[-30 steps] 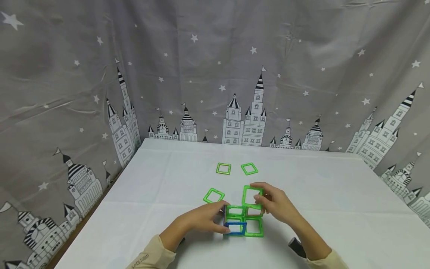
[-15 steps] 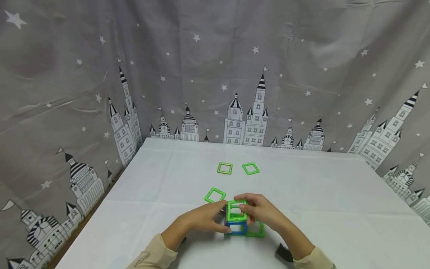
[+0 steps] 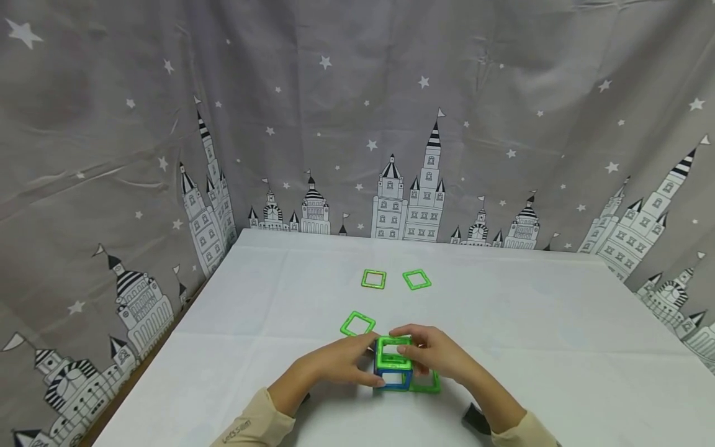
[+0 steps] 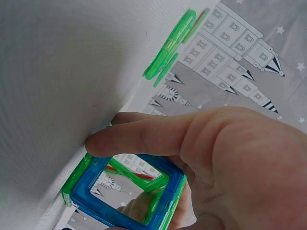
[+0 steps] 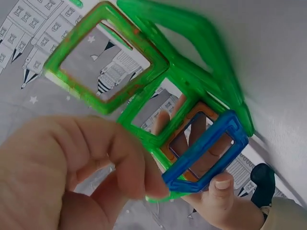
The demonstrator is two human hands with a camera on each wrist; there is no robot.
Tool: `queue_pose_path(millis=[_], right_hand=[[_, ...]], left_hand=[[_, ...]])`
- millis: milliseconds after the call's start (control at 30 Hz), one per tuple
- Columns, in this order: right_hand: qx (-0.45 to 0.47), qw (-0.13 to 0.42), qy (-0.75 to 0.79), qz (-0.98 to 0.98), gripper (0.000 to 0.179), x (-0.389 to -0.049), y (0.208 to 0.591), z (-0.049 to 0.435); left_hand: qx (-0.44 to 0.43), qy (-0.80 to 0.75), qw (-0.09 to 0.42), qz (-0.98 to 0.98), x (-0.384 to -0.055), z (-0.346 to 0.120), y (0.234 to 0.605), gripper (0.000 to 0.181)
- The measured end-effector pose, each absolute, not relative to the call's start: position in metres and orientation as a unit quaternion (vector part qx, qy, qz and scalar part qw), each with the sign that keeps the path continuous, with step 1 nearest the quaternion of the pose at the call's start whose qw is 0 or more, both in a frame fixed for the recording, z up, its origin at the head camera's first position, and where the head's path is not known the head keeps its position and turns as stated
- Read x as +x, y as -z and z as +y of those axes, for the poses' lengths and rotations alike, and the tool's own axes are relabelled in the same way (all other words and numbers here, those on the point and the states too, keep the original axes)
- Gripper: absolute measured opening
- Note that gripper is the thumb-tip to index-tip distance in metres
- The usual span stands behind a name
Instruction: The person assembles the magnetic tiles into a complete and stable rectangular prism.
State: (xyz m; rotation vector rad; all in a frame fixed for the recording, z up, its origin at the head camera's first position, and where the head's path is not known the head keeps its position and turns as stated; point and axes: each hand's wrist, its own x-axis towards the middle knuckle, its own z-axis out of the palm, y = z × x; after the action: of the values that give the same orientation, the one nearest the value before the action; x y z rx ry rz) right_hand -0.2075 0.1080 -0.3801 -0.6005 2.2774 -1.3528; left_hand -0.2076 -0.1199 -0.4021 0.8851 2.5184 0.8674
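A small cube of magnetic tiles stands on the table in front of me. My left hand (image 3: 339,362) grips its left side, thumb at the blue magnetic tile (image 3: 409,380) in front and fingers towards the back. My right hand (image 3: 438,352) pinches a green magnetic tile (image 3: 394,365) at the cube's top; its front edge meets the blue tile's upper edge. In the right wrist view an orange tile (image 5: 167,149) forms the left-hand wall, and a green tile with a reddish inner rim (image 5: 72,92) stands beside the cube. A flat green tile (image 3: 429,390) joins the base at the right.
Three loose square tiles lie farther back: a green one (image 3: 344,326) near my left fingers, a yellow-green one (image 3: 373,286) and another green one (image 3: 418,288). A grey castle-print curtain (image 3: 335,112) hangs behind the white table (image 3: 536,323).
My right hand has carried the green tile leftward onto the cube and tilted it down flatter over the top. The left hand has stayed at the cube's left side.
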Motion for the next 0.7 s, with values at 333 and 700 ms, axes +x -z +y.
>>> queue_pose_path(millis=[333,700], right_hand=[[-0.223,0.078,0.394,0.888,0.031,-0.206,0.367,0.12],[-0.306,0.054,0.295,0.903,0.042,-0.227,0.387,0.139]], left_hand=[[0.309,-0.296,0.161,0.889,-0.207,-0.119,0.402,0.066],[0.306,-0.291,0.162,0.892,-0.207,-0.119,0.4,0.07]])
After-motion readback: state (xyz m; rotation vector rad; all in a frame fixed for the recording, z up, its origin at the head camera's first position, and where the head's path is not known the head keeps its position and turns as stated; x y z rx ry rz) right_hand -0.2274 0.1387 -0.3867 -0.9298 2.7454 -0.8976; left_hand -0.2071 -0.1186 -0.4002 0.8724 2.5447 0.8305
